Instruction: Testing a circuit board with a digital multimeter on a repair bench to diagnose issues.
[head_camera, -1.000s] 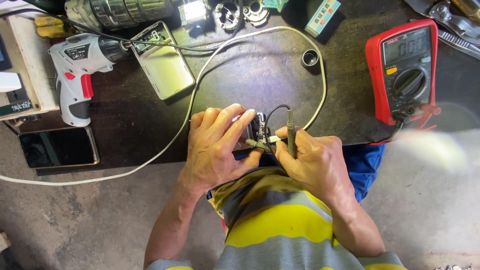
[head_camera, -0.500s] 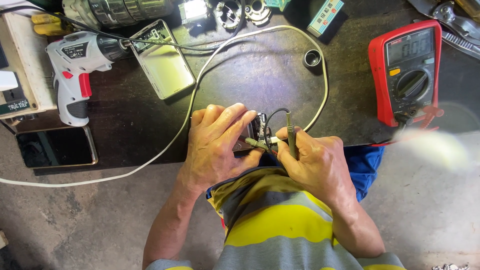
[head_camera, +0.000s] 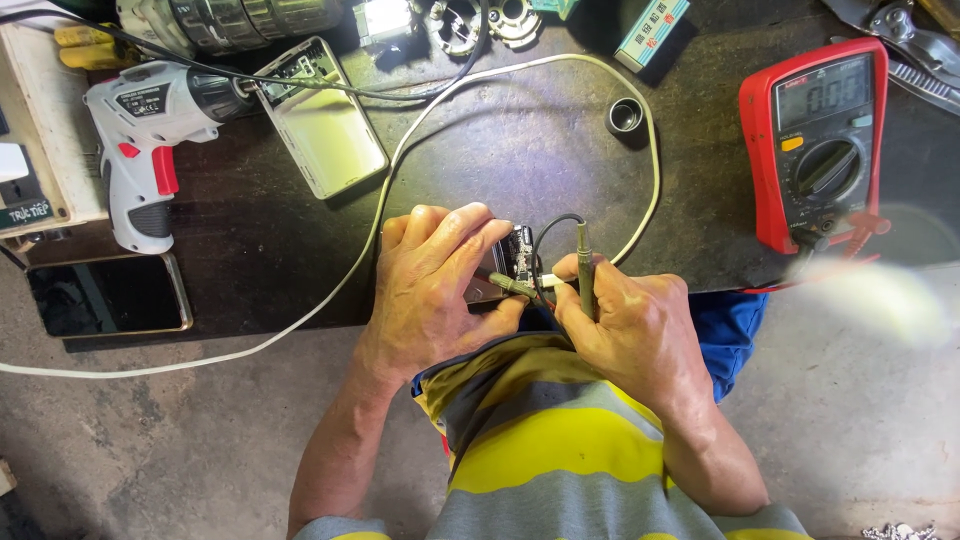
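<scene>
Two bare hands meet at the near edge of the dark workbench (head_camera: 560, 140). The left hand (head_camera: 435, 285) is wrapped over a small circuit board (head_camera: 510, 260), fingers closed across its top so most of it is hidden. The right hand (head_camera: 630, 325) is clamped on two probes (head_camera: 585, 270); one stands upright between the fingers, the other lies flat with its tip at the board's edge. A thin black lead curls up just above the board.

A white cable (head_camera: 640, 130) loops around the space behind the hands. Further back lie a small black ring (head_camera: 625, 117) and an open metal tin (head_camera: 320, 120). A red multimeter (head_camera: 818, 140) sits well to the right. On the left, a white cordless screwdriver (head_camera: 145, 140) rests above a dark phone (head_camera: 105, 295).
</scene>
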